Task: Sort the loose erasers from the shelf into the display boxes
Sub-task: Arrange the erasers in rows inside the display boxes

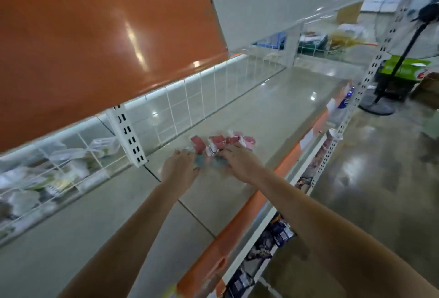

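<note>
The left hand [179, 168] and the right hand [240, 161] are both reaching out over the shelf [273, 107], lying palm down at the near edge of a small heap of loose erasers [221, 143]. The left hand's fingers are lying fairly straight, its tips at or just short of the nearest pieces; it is not gripping anything that can be seen. The right hand is resting against the near right side of the heap, touching the erasers, but blur is hiding the fingertips and it cannot be told whether they are closing on a piece. The erasers, red and white in their wrappers, are lying jumbled together near the middle of the shelf, just in front of the white wire grid [190, 98] that is running along the far edge. No display boxes are showing anywhere in view. In the inspector's judgement the sorting is standing at its very start: the whole heap is awaiting collection, and nothing is appearing as sorted.
</note>
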